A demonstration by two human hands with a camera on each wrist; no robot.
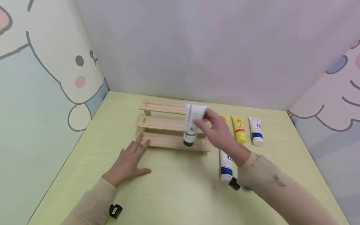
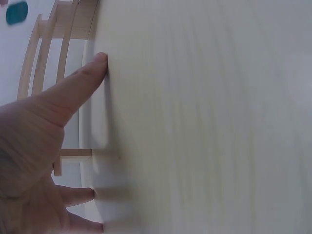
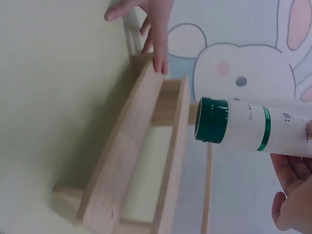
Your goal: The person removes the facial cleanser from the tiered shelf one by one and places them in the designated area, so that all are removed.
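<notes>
A white tube with a dark green cap (image 1: 194, 122) hangs cap-down in front of a three-step wooden rack (image 1: 166, 123), gripped by my right hand (image 1: 219, 131). In the right wrist view the tube (image 3: 248, 124) lies across the picture, its green cap toward the rack (image 3: 170, 146). My left hand (image 1: 127, 161) has its fingers spread, with fingertips touching the left end of the rack's lowest step. The left wrist view shows that hand's thumb (image 2: 80, 90) extended and its fingertips against the tabletop.
Right of the rack lie yellow tubes (image 1: 239, 129), a white tube with a blue band (image 1: 256, 131) and a similar one (image 1: 226, 165) nearer, partly hidden by my right arm. A pale wall (image 1: 197, 56) stands behind the yellow-green table (image 1: 174, 193).
</notes>
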